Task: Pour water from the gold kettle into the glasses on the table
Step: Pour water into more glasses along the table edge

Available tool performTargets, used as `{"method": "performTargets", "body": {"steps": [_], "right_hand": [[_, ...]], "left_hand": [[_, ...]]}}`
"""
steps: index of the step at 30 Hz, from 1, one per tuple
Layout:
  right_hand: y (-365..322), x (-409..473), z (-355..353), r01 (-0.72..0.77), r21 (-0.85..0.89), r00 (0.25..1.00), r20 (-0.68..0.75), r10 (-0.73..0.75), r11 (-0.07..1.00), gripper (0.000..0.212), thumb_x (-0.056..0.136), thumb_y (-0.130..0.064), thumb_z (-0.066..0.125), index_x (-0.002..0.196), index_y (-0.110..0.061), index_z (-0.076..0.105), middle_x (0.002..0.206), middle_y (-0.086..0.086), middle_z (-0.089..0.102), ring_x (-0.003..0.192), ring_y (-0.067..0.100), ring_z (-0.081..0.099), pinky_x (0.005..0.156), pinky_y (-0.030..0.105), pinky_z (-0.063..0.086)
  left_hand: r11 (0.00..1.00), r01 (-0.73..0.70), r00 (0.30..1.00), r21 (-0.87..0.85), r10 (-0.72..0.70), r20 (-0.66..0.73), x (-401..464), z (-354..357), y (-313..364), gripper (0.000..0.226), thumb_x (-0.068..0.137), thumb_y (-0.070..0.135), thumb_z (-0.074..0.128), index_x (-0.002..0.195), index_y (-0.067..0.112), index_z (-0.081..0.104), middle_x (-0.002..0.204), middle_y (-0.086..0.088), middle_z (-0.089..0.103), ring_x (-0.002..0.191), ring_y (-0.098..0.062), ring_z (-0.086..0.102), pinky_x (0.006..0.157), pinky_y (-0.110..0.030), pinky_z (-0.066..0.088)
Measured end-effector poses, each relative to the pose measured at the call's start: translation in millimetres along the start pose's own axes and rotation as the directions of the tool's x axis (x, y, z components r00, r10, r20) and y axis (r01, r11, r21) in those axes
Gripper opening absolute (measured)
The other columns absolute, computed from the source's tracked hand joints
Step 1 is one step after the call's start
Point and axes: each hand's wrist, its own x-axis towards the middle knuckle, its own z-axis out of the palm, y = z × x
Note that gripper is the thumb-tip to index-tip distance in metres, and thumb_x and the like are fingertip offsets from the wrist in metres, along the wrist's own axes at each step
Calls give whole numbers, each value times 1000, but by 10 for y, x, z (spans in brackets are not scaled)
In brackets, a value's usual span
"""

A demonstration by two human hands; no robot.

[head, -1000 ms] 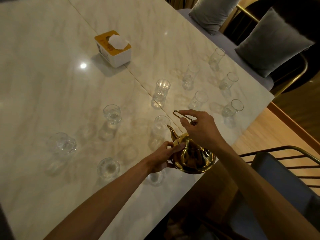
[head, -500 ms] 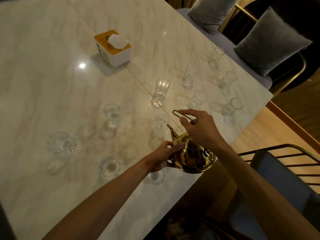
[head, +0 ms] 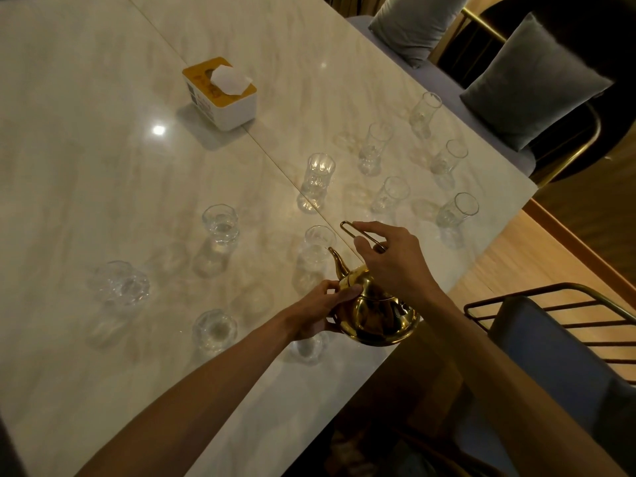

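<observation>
The gold kettle (head: 377, 316) is held near the table's front right edge, its spout pointing up and left toward a clear glass (head: 315, 253) just beyond it. My right hand (head: 395, 261) grips the kettle's thin wire handle from above. My left hand (head: 318, 309) is pressed against the kettle's left side near the lid. Several more clear glasses stand on the marble table (head: 103, 149), among them a tall one (head: 316, 180) at centre, one (head: 220, 227) to the left and one (head: 456, 211) at the right edge. A low glass (head: 309, 346) sits partly hidden under my left hand.
A white and yellow tissue box (head: 220, 92) stands at the back. Grey cushions (head: 530, 80) rest on a bench beyond the table's far right edge. A blue chair with a metal frame (head: 557, 339) stands at the right, close to the kettle.
Almost nothing has changed; both hands and the kettle keep their place beside the glass.
</observation>
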Motion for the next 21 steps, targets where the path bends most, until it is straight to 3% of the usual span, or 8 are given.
{"method": "performTargets", "body": {"steps": [3,6,10,13,18,21], "right_hand": [[46,-20,21,-12,16,1000,-9,12,1000,34,99,-29,60,133,-28,64,140,-3,61,106,16,67,83,18,45],[120,-43,53,-1,34,1000,-15,2,999,33,99,-30,61,132,-30,64,130,4,68,73,1,56,78,21,49],[183,-109,64,18,70,999,-49,-14,997,34,99,-26,61,133,-29,64,130,0,67,66,-4,59,69,7,46],[223,-172,90,24,111,995,-95,-13,994,34,98,-23,63,131,-27,65,133,-6,64,76,-13,62,69,1,46],[343,-291,165,7,219,984,-174,32,976,33,96,-22,65,128,-29,66,93,-12,66,64,15,64,64,18,56],[402,-340,197,2,268,980,-194,52,963,33,95,-20,66,127,-31,67,89,-13,67,70,14,69,68,23,61]], "left_hand": [[1000,0,1000,19,0,3,7,-13,-11,76,81,46,75,141,19,37,125,-12,65,113,-31,65,99,-52,54],[1000,-1,1000,31,1,-5,24,-23,-35,83,75,49,79,140,19,37,126,-14,65,114,-33,65,100,-55,53],[999,-13,1000,32,13,-13,50,-44,-60,86,74,47,83,141,21,36,131,-15,63,117,-34,64,98,-56,54],[999,-24,999,27,24,-26,57,-58,-58,85,75,43,83,142,22,35,129,-14,64,114,-31,66,88,-48,59],[995,-63,996,71,67,-54,66,-89,-51,74,83,32,79,141,23,34,120,-9,65,98,-23,72,72,-35,59],[990,-101,992,101,107,-59,64,-106,-61,75,84,30,79,142,23,32,121,-8,63,97,-21,73,69,-31,61]]}}
